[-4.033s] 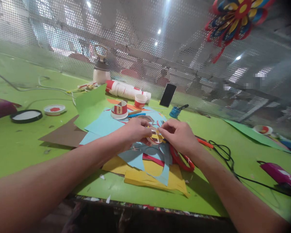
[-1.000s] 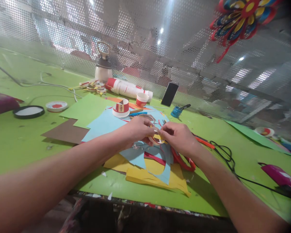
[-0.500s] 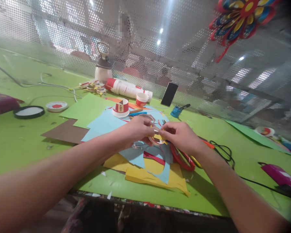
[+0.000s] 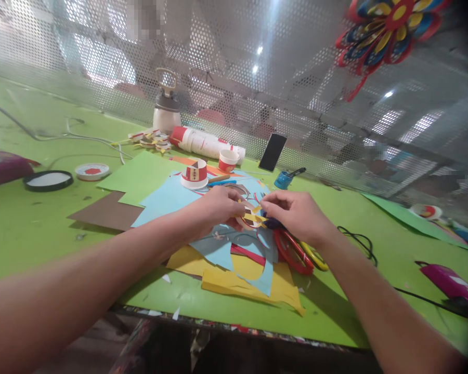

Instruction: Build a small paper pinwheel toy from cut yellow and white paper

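Observation:
Over the paper pile, my left hand [image 4: 224, 208] grips the edge of a small round paper piece [image 4: 244, 222], pale at the rim with dark and yellow parts on its face. Yellow paper strips [image 4: 253, 217] cross it and stick out to the right. My right hand [image 4: 292, 213] is closed in a pinch just right of the piece, its fingertips at the end of a short yellow strip [image 4: 258, 209]. Below that hand lie red-handled scissors [image 4: 292, 254] and a yellow handle [image 4: 314, 256]. Light blue paper [image 4: 214, 249] and folded yellow paper [image 4: 249, 285] lie underneath.
A cut paper cup [image 4: 195, 174], another cup [image 4: 228, 160] and a stack of cups [image 4: 206, 143] stand behind. Further back are a spray bottle [image 4: 167, 109], a phone [image 4: 272, 151] and a blue jar [image 4: 283, 179]. A purple tool [image 4: 452, 283] with a black cord lies right.
My right hand has drawn slightly up and right from the round piece, showing more of its yellow strips. The yellow handle beside the scissors is more visible. My left hand has barely moved.

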`<state>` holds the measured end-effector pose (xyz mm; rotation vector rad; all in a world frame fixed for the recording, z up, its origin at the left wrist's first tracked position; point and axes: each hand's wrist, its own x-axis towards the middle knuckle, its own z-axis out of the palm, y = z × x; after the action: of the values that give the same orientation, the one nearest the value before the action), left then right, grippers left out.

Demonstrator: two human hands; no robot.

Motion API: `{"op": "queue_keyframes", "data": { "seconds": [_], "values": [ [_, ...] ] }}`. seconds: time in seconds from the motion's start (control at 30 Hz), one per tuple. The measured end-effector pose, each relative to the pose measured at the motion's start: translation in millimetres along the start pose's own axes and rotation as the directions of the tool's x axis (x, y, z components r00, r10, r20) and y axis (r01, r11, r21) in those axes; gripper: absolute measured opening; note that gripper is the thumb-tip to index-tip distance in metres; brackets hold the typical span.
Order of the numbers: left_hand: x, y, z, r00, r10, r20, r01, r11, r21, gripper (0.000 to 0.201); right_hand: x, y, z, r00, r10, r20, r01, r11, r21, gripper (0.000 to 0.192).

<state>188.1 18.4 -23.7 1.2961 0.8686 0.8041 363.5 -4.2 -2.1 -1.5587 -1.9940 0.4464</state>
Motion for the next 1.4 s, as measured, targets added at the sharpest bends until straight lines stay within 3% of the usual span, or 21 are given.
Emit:
{"op": "queue_keyframes", "data": {
  "seconds": [0.1,0.27,0.43,0.63,0.83,1.03,1.23,1.4],
  "values": [
    [0.8,0.0,-1.1,1.0,-0.004,0.003,0.004,1.0,-0.026,0.013,1.3,1.9,-6.1,0.999,0.03,-0.026,-0.029,0.999,0.038,0.026],
    [-1.5,2.3,-2.7,0.998,0.019,0.066,-0.014,0.997,-0.079,0.012,1.3,4.2,-5.1,0.994,0.025,0.108,-0.032,0.998,0.055,0.031],
    [-5.7,5.2,-4.6,0.993,0.061,0.1,-0.049,0.992,-0.116,0.017,0.7,6.0,-2.0,0.988,0.056,0.143,-0.089,0.969,0.231,0.031],
    [-7.1,6.2,-6.1,0.979,0.126,0.162,-0.103,0.984,-0.144,0.018,-0.3,2.1,-5.1,0.956,0.132,0.264,-0.269,0.756,0.596,0.025],
    [-8.7,7.1,-6.3,0.966,0.185,0.18,-0.158,0.975,-0.155,0.019,-2.1,-2.1,-10.9,0.922,0.077,0.38,-0.357,0.555,0.752,0.016],
    [-11.1,8.6,-6.8,0.943,0.257,0.209,-0.228,0.961,-0.154,0.021,-4.0,-4.7,-14.0,0.913,0.012,0.407,-0.365,0.468,0.805,0.012],
    [-14.3,10.8,-6.5,0.933,0.298,0.204,-0.271,0.951,-0.151,0.021,-7.6,-8.8,-13.9,0.921,0.003,0.39,-0.349,0.454,0.82,0.014],
    [-14.8,10.6,-6.3,0.926,0.309,0.217,-0.28,0.947,-0.156,0.022,-8.0,-9.1,-12.2,0.922,-0.059,0.382,-0.33,0.393,0.859,0.012]
  ]
}}
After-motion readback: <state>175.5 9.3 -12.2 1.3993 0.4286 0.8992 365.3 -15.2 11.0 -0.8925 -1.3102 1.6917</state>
